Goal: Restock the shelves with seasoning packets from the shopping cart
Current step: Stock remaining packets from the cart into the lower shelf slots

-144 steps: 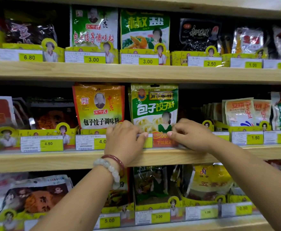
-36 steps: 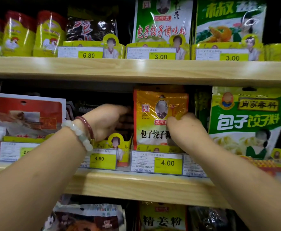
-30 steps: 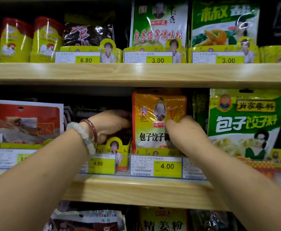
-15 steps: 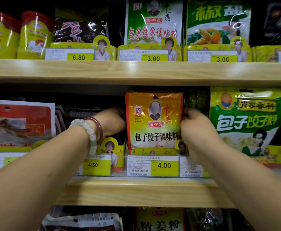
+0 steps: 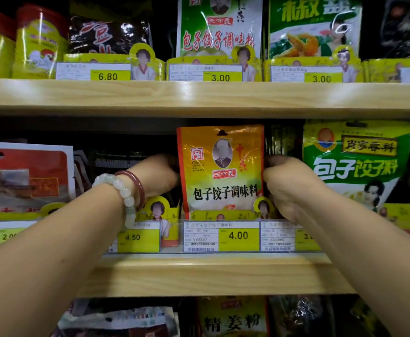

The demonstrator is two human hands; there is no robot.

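The left hand (image 5: 159, 176) and the right hand (image 5: 289, 183) pinch the two sides of an orange packet (image 5: 221, 169). The packet stands up straight on the middle shelf (image 5: 211, 276).

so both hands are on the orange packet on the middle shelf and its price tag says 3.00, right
Not quite. The head view shows the left hand and right hand at the sides of the orange packet on the middle shelf, but its price tag reads 4.00, not 3.00.
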